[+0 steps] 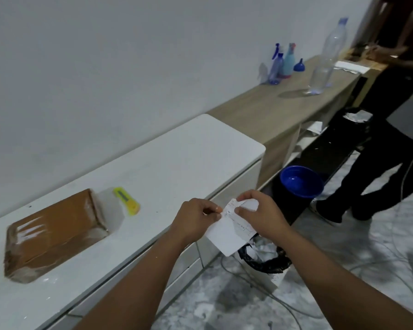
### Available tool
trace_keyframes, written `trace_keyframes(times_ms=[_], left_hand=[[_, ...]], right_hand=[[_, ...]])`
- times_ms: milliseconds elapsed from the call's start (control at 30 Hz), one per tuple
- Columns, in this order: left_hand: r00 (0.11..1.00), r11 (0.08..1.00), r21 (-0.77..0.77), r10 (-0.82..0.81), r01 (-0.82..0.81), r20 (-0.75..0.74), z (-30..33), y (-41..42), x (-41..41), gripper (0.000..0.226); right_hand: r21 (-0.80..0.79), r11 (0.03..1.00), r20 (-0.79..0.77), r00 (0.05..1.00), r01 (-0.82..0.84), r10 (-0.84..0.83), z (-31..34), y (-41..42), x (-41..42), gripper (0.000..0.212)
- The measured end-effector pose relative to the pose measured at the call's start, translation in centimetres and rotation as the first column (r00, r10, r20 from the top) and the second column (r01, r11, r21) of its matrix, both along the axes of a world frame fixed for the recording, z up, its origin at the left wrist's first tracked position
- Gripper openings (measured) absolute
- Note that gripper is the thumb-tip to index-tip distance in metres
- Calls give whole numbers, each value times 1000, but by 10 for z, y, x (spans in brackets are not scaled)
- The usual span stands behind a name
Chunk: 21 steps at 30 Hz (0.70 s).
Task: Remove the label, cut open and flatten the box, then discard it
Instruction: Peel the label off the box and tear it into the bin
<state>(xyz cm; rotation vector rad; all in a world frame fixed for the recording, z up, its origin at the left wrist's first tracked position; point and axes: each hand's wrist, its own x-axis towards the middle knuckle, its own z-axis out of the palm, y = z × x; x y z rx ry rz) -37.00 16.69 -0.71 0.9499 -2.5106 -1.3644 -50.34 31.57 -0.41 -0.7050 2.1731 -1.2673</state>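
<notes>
A brown cardboard box [51, 232] wrapped in clear tape lies flat on the white counter [177, 163] at the left. A yellow utility knife [126, 200] rests just behind its right end. Off the counter's front edge I hold a white label [231, 232] with faint print, pinched at its top by both hands. My left hand [196, 217] grips its upper left corner. My right hand [260, 210] grips its upper right part, which looks folded over. The label hangs right above a small bin with a black liner [265, 260] on the floor.
A blue bucket [301, 181] stands on the floor by the wooden shelf [284, 108], which carries spray bottles [280, 64] and a large clear bottle [327, 60]. Another person in dark trousers [379, 163] stands at the right. Cables [379, 263] run over the marble floor.
</notes>
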Motion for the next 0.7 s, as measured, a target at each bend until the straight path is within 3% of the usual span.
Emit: trace_keyframes(times_ms=[67, 133, 200, 267, 333, 400, 500, 700], left_hand=[[1000, 999, -34, -20, 20, 2, -1, 14, -13, 8], [999, 996, -76, -48, 48, 7, -1, 24, -24, 12], [996, 990, -109, -89, 92, 33, -3, 30, -31, 15], [988, 983, -115, -137, 145, 75, -5, 33, -37, 14], [975, 972, -120, -191, 204, 111, -9, 35, -44, 12], [959, 955, -125, -254, 270, 127, -14, 36, -52, 11], [931, 925, -133, -338, 356, 137, -19, 38, -63, 9], [917, 915, -77, -390, 395, 80, -29, 24, -81, 7]], right_hand=[[-109, 988, 213, 974, 108, -83, -7, 21, -7, 14], [-128, 975, 286, 948, 184, -141, -15, 39, -15, 16], [-73, 977, 189, 964, 201, -185, -25, 53, -21, 23], [32, 989, -58, 988, 144, -142, -30, 64, -25, 36], [153, 986, -350, 937, 60, -2, -27, 68, -25, 46], [255, 967, -482, 866, -6, 133, -21, 64, -24, 39], [363, 932, -468, 863, -9, 191, -25, 57, -26, 25], [331, 943, -333, 939, 39, 79, -34, 48, -31, 10]])
